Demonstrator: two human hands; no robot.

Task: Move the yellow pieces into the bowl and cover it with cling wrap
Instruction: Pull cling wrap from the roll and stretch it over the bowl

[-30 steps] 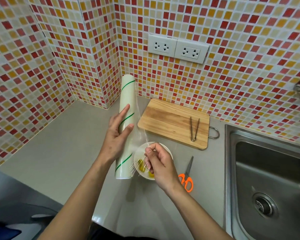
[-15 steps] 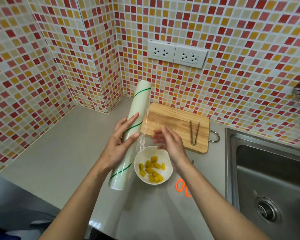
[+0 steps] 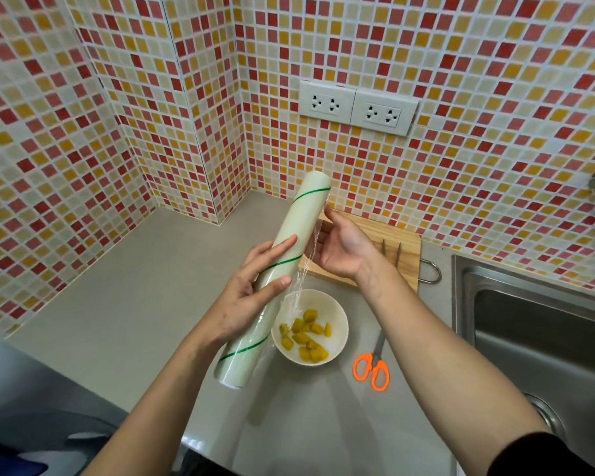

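Observation:
A white bowl (image 3: pixel 337 317) on the grey counter holds several yellow pieces (image 3: pixel 306 336). My left hand (image 3: pixel 251 297) grips a long roll of cling wrap (image 3: pixel 289 242) with green stripes, held tilted above the counter just left of the bowl. My right hand (image 3: pixel 340 249) is beside the roll's upper part, fingers spread against the loose clear film (image 3: pixel 301 280) that hangs from the roll toward the bowl. Whether the fingers pinch the film's edge is unclear.
A wooden cutting board (image 3: pixel 389 242) with metal tongs (image 3: pixel 392 250) lies behind my right hand. Orange-handled scissors (image 3: pixel 373 367) lie right of the bowl. A steel sink (image 3: pixel 543 341) is at the right. Tiled walls with sockets (image 3: pixel 354 106) close the back and left.
My right hand rose from the bowl to the upper part of the roll. The roll tilted more to the right and the view shifted downward, uncovering the bowl.

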